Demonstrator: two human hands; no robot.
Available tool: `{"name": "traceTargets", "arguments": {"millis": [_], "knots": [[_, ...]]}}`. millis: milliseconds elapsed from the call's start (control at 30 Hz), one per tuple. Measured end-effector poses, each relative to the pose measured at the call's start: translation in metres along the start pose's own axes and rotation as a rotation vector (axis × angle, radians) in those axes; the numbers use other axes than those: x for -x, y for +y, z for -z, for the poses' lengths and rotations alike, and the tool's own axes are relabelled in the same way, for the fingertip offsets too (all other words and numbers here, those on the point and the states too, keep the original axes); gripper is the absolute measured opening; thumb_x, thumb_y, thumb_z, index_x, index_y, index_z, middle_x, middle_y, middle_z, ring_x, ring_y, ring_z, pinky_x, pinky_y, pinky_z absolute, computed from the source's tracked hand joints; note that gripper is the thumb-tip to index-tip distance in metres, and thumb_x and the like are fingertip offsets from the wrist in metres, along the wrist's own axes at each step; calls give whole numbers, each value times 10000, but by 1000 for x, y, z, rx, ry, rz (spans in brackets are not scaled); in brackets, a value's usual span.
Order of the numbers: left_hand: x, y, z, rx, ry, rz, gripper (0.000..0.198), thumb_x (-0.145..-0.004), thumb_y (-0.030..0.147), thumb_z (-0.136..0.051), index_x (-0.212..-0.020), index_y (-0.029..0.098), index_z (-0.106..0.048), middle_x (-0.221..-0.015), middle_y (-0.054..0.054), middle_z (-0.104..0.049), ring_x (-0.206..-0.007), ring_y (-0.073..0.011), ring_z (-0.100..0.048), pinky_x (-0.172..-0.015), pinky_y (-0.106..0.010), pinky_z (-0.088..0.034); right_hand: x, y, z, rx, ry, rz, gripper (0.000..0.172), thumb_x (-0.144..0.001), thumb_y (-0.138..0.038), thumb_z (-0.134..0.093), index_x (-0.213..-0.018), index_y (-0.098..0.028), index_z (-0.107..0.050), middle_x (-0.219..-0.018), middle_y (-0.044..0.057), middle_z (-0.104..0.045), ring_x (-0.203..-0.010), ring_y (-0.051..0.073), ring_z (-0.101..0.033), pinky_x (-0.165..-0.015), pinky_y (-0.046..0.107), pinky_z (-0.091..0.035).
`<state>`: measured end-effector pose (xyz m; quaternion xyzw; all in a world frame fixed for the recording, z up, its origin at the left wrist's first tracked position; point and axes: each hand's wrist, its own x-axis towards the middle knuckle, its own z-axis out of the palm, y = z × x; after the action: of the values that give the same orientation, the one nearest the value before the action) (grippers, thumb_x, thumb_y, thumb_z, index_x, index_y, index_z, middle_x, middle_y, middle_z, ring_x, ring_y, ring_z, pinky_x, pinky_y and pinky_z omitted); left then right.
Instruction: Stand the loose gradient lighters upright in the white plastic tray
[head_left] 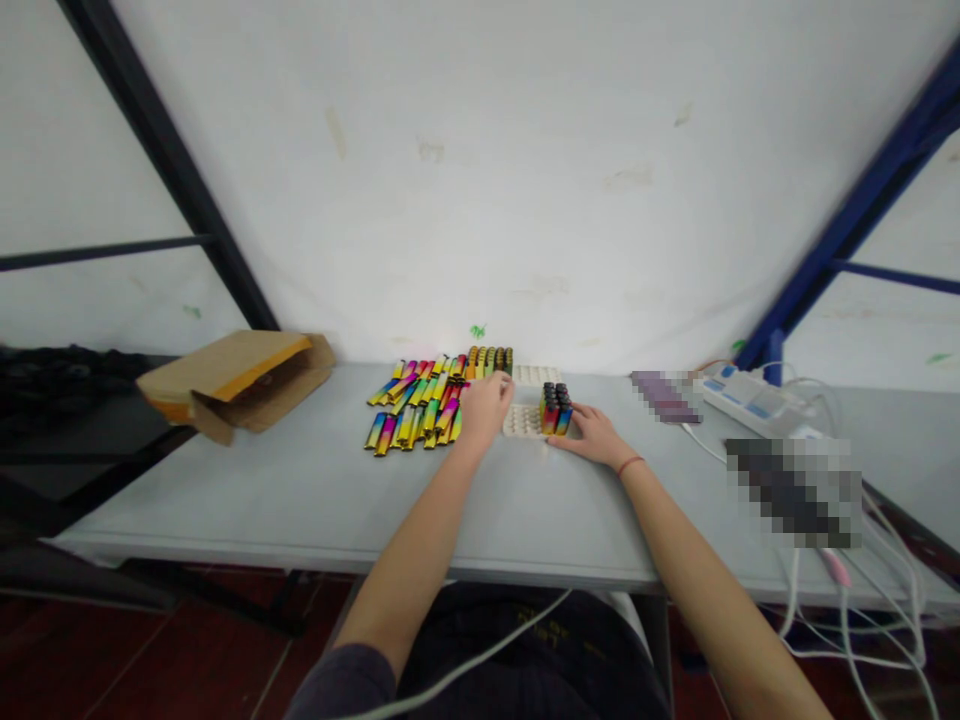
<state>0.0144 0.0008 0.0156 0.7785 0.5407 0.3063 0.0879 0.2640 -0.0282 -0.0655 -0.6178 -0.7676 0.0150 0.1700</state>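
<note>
On a grey desk [300, 500], the left hand [484, 412] is curled beside a heap of rainbow-coloured lighters [416, 405]; whether it pinches anything cannot be told. The right hand [589, 437] lies spread, fingertips at a block of upright lighters [556, 409] standing in a white tray [521, 421].
</note>
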Motion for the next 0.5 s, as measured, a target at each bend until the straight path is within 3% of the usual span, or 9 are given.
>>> {"name": "traceTargets", "arguments": {"millis": [67,200,367,500], "knots": [[-1,-10,16,-187,34,219,316,-993,277,-468,-1090,200,-759,-1198,-160,-727,-1207,-344,-594,-987,-468,-443,0,-1,1,6,-10,1,804,-851,-782,-591,-1389,-186,-625,-1492,180,-574,-1397,373,-507,-1163,504,-410],[-4,-26,33,-329,-171,419,234,-891,277,-620,-1045,206,-781,-1251,-182,-714,-1303,-413,-521,-1021,-543,-383,0,-2,2,10,-11,-1,818,-845,-787,-596,-1377,-167,-635,-1482,189,-581,-1393,373,-510,-1170,490,-406],[-2,-21,25,-355,-310,365,235,-847,304,-677,-1044,241,-788,-1300,-158,-708,-1307,-405,-532,-1045,-568,-337,0,-1,2,7,-7,-8,815,-839,-793,-596,-1382,-187,-631,-1490,180,-576,-1394,375,-507,-1162,503,-414],[0,-15,14,-354,-310,303,307,-865,257,-634,-1141,247,-768,-1297,-148,-714,-1284,-356,-565,-1066,-526,-337,0,-2,2,11,-22,-10,837,-846,-788,-591,-1405,-165,-612,-1497,191,-567,-1404,376,-497,-1171,503,-405]]}}
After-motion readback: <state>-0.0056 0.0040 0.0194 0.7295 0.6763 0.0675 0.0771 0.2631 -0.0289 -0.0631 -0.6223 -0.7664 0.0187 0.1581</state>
